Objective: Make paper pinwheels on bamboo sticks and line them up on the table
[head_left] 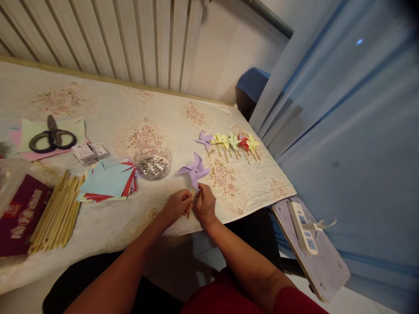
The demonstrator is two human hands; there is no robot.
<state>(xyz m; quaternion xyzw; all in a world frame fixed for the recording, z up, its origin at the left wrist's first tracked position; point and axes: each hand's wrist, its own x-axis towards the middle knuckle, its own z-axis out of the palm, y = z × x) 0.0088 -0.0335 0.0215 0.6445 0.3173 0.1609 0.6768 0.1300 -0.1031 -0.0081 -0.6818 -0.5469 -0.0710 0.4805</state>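
Observation:
A purple paper pinwheel [197, 169] with a shiny pin at its centre is held upright over the table's front edge. My left hand [179, 204] pinches its thin wooden stick, whose lower end pokes out below the fingers. My right hand [205, 203] is closed beside it, fingertips at the top of the stick just under the paper blades. Left of the pinwheel, a clear round dish [153, 163] contains many small silvery pins. Squares of cut paper [104, 178], blue on top with red and other colours beneath, lie in a pile beside the dish.
Several finished pinwheels [233, 141] lie in a row at the right. On the left are scissors [53, 137] on paper sheets, small white boxes [90, 152], a bundle of wooden sticks [59, 213] and a purple box [24, 218]. A power strip [303, 229] rests beyond the right edge.

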